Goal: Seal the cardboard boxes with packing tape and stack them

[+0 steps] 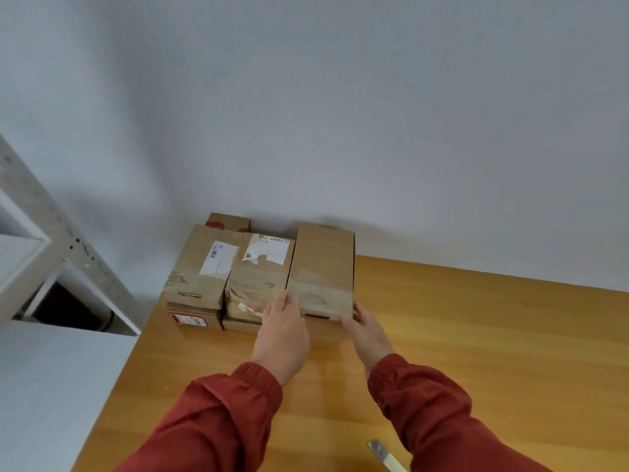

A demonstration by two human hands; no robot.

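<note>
Several cardboard boxes stand stacked at the far left corner of the wooden table [476, 335], against the wall. The plain right-hand box [323, 264] sits on top of the stack, with clear tape across its near end. My left hand [282, 338] grips its near left corner and my right hand [367, 332] holds its near right corner. Beside it lie a middle box [258, 270] with torn white labels and a left box [200, 267] with one white label. Lower boxes [190, 318] show beneath them. A box with red print [229, 222] stands behind.
A pale handled tool with a grey tip [386, 454] lies on the table near the front edge, between my sleeves. A white shelf unit [30, 267] stands to the left of the table. The grey wall runs right behind the boxes.
</note>
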